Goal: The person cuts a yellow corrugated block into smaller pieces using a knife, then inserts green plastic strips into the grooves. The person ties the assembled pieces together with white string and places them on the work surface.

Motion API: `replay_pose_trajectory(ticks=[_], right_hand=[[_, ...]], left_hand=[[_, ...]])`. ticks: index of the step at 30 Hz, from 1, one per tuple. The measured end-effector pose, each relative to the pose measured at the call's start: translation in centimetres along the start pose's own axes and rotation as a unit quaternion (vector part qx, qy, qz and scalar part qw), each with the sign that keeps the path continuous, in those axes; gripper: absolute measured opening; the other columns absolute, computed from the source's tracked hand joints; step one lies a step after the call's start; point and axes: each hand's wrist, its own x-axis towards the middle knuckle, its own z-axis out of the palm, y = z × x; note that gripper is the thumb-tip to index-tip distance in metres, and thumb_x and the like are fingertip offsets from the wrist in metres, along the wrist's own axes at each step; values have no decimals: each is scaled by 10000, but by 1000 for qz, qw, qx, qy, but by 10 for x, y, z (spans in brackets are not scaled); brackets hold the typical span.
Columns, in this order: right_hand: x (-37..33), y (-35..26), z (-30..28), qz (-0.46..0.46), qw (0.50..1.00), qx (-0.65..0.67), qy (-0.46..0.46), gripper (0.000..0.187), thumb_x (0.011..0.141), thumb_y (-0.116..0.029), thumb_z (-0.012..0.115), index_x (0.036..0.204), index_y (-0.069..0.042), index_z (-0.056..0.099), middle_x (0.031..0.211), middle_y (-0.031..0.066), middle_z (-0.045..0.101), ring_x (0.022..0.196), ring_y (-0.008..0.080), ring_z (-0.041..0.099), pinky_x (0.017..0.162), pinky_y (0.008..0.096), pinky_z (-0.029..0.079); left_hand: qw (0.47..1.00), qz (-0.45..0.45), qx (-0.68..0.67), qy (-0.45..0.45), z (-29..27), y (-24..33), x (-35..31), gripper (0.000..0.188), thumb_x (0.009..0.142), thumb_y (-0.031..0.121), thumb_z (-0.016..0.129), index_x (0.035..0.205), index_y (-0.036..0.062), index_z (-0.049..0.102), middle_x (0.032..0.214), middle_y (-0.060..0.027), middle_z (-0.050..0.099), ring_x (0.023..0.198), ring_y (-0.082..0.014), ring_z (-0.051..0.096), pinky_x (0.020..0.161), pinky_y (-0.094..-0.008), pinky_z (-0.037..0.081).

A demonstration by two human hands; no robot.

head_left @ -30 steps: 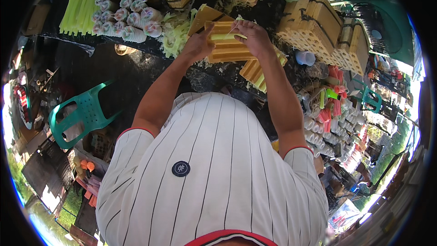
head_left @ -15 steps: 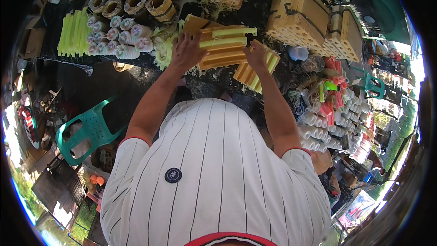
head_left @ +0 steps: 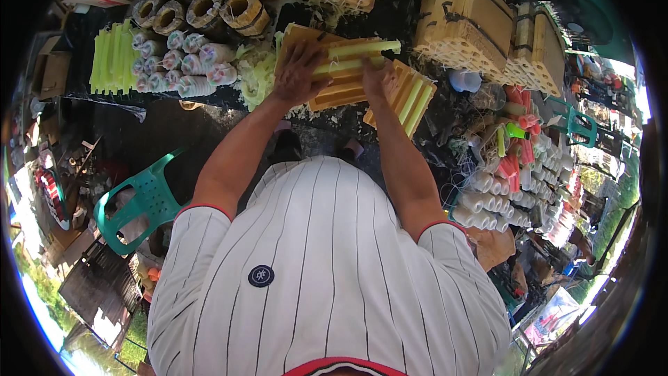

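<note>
A grooved yellow-brown wooden mould half [head_left: 337,101] lies on the dark table in front of me. Two pale yellow-green sticks sit along its far grooves; the farther stick [head_left: 365,48] sticks out past the right end. My left hand [head_left: 299,76] rests on the mould's left part, fingers spread and stretched forward. At the right end, my right hand [head_left: 378,80] has its fingers curled on the nearer stick [head_left: 337,67]; the exact grip is partly hidden. Just right of that hand, a second grooved half [head_left: 398,108] lies slanted, with similar sticks in it.
Pale shavings [head_left: 255,73] lie left of the mould, near wrapped white rolls [head_left: 218,74] and yellow-green sticks [head_left: 111,59]. Hollow cylinders [head_left: 247,14] stand behind. Strapped wooden blocks with holes [head_left: 463,28] stand at far right, white rolls [head_left: 483,202] nearer. A green chair [head_left: 136,202] is at left.
My right hand has moved left from the mould's right edge onto the nearer stick. My left hand has shifted slightly right over the mould, and the view has moved a little.
</note>
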Motion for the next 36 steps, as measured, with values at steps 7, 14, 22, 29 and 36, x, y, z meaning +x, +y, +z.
replay_pose_trajectory(ticks=[7,14,22,29,36], right_hand=[[4,-52,-13,-212,969,116,60,598,836,-384,880,1215,10,637,1042,175,734,926,368,717,826,515,556],[9,-26,-36,-56,899,433,-23,458,955,-115,782,1316,-21,517,1103,163,669,926,236,728,674,372,698],[14,31,-97,63,852,519,-24,330,929,-130,826,1113,-48,566,947,113,710,763,259,763,618,389,692],[-4,34,-122,17,824,552,-126,221,947,-117,809,1051,-33,633,917,95,736,772,208,761,669,363,681],[2,41,-144,-53,897,406,-168,154,1017,-145,734,970,-6,688,900,83,729,749,152,712,692,292,598]], left_hand=[[999,-17,-21,26,4,-16,12,692,843,433,855,1389,74,625,1510,-213,536,1447,-451,451,1228,-571,322],[996,-25,-77,23,-8,-16,2,883,744,354,928,1464,11,548,1514,-222,536,1464,-454,431,1246,-568,305],[998,-22,-51,-23,-12,-11,15,781,848,398,849,1485,71,538,1532,-237,513,1509,-460,360,1249,-561,302],[988,63,-127,54,8,4,72,300,985,177,734,1254,43,730,1317,-194,706,1342,-335,616,1059,-455,533],[930,-70,-359,18,-56,39,143,201,1050,148,683,1147,-10,759,915,-122,790,884,-152,762,733,-314,584]])
